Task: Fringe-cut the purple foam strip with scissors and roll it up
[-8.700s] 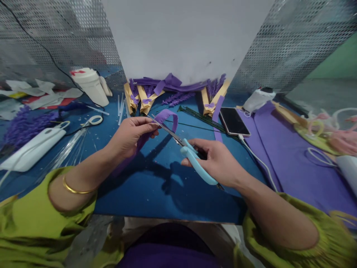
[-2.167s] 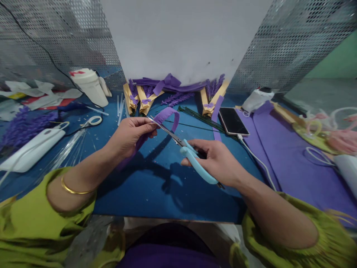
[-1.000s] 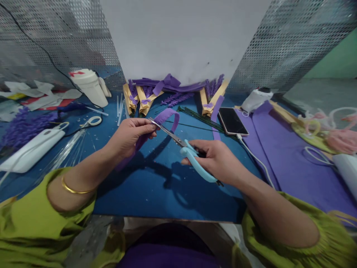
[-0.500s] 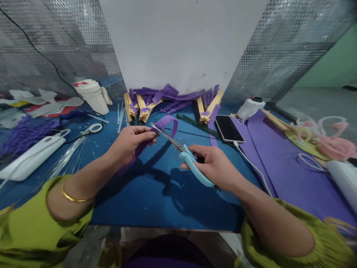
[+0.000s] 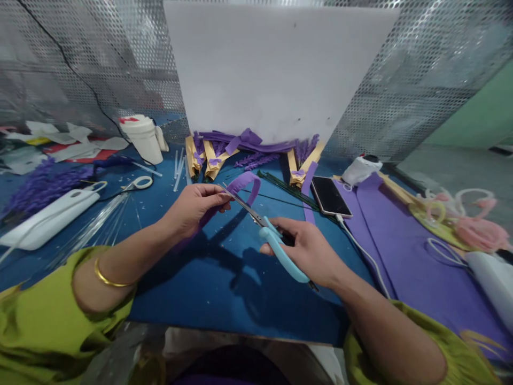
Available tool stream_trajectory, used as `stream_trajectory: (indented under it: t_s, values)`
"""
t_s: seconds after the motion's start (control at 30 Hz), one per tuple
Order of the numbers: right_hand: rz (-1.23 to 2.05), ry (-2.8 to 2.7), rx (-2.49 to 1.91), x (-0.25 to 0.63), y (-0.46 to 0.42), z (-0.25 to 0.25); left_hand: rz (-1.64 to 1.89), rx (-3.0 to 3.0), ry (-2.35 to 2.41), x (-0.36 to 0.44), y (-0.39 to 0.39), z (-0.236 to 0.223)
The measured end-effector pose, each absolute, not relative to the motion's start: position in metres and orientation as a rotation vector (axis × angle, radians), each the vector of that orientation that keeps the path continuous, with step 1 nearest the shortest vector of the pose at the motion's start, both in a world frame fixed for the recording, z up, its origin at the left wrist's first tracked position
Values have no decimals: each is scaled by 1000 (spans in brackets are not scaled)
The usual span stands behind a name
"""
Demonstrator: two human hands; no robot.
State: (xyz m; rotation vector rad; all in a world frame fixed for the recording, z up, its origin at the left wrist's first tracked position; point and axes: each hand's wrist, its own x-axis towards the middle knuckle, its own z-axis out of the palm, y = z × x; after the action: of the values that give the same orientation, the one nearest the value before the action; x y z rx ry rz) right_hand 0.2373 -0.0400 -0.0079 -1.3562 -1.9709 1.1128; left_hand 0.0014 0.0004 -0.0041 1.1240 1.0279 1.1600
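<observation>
Looks like cutting: left hand (image 5: 196,209) pinches purple strip (image 5: 245,179), right hand (image 5: 310,248) grips scissors (image 5: 281,256). Next snip needs steady pinch.

This looks like a craft workshop (a crowded one). A blue surface (image 5: 192,307) carries purple flowers (image 5: 50,184), paper-wrapped bouquets (image 5: 217,167), green stems (image 5: 282,186) and a purple sheet (image 5: 409,256). Perforated panels (image 5: 425,75) stand behind it.
</observation>
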Motion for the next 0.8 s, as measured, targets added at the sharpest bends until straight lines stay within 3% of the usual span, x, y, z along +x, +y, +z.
stream_trajectory:
  t_s: [0.8]
  values:
    - [1190, -1946, -1311, 241, -41, -11, 1139, 1223, 1017, 1, 2, -5]
